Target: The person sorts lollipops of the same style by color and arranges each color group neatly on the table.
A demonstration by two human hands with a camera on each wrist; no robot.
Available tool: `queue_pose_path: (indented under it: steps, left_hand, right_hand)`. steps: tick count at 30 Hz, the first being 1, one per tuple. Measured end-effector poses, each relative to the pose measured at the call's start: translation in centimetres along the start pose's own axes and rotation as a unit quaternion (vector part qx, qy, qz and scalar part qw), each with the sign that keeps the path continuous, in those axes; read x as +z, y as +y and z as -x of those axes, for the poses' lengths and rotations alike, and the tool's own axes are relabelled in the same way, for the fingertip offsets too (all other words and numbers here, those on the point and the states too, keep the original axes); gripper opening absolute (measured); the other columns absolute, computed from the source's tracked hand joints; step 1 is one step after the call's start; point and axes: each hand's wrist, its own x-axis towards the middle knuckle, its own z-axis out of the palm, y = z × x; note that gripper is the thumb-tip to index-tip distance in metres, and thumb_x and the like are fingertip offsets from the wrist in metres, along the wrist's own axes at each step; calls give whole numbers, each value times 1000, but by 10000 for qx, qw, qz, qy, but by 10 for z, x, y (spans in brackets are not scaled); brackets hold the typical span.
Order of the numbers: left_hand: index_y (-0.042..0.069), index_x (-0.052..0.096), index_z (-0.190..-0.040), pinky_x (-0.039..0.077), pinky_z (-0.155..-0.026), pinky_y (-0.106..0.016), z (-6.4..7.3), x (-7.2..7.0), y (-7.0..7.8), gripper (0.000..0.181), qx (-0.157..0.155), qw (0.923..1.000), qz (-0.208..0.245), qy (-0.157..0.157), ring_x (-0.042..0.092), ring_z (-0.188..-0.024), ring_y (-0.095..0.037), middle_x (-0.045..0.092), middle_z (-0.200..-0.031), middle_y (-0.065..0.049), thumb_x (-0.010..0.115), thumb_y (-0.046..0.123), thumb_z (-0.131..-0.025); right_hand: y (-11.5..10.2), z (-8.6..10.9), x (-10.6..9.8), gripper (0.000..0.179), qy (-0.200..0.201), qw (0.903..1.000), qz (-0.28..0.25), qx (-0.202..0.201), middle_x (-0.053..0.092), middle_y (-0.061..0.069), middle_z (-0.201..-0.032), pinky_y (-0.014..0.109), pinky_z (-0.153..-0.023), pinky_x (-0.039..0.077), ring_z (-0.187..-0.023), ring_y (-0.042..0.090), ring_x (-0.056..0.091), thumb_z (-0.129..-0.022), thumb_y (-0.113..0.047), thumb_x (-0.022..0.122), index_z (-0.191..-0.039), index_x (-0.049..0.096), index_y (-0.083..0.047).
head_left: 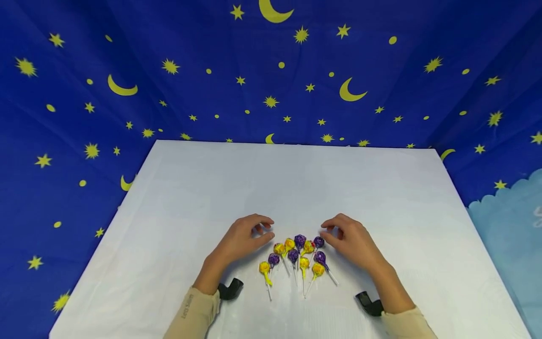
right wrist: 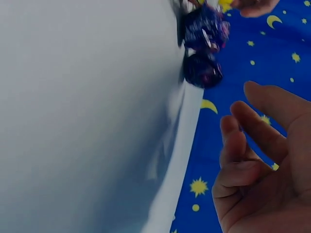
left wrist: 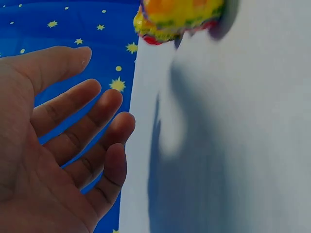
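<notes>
While the lollipops (head_left: 304, 262) lie bunched on the table (head_left: 296, 188), left hand (head_left: 247, 235) and right hand (head_left: 349, 238) flank them, loosely curved, empty; this seems a reaching step, and grasping calls for a pinch.

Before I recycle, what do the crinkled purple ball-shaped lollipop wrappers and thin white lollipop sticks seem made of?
Purple lollipop wrappers: probably thin plastic film or foil, glossy, judging by bright glints and creases.
White lollipop sticks: straight and even, perhaps plastic or rolled paper; too small to tell, finish included.
</notes>
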Motion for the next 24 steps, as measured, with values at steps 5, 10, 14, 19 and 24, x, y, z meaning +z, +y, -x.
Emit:
queue_pose_path:
  steps: [5, 10, 14, 19, 24]
  left_hand:
    - [13, 65, -119, 48, -77, -34, -2, 9, 3, 33, 18, 9999, 9, -138, 59, -89, -14, 64, -105, 2, 67, 30, -91]
    - [17, 65, -120, 46, -76, -33, -3, 18, 5, 35, 75, 9995, -212, -239, 57, -90, -11, 63, -107, 5, 64, 38, -92]
    - [20, 66, -119, 46, -76, -33, -5, 23, 8, 35, 144, 9985, -442, -298, 56, -88, -10, 63, -107, 7, 64, 42, -91]
    - [21, 67, -118, 46, -76, -32, -8, 29, 12, 32, 168, 9971, -623, -409, 55, -86, -9, 64, -106, 8, 64, 39, -91]
    - [23, 68, -117, 46, -76, -30, -10, 33, 13, 31, 177, 9959, -784, -411, 54, -85, -7, 64, -105, 9, 64, 41, -91]
  right_hand:
    - [-6, -2, 8, 20, -110, 9998, -104, -115, 60, -12, -92, 26, -54, 40, -62, 4, 47, -88, -30, 71, -105, 71, -19]
    - [-12, -7, 17, 23, -333, 9993, -87, -143, 63, -10, -97, 26, -57, 42, -63, 3, 48, -88, -33, 70, -107, 70, -19]
    - [-17, -11, 25, 23, -469, 9986, -61, -236, 63, -10, -101, 30, -66, 46, -71, 3, 54, -88, -32, 71, -108, 70, -20]
    - [-23, -12, 30, 24, -660, 9975, 77, -261, 64, -10, -104, 36, -79, 48, -92, 9, 61, -87, -31, 72, -108, 70, -20]
    - [-25, -13, 33, 22, -652, 9973, 254, -217, 65, -11, -100, 37, -78, 49, -90, 11, 62, -85, -31, 73, -105, 72, -21]
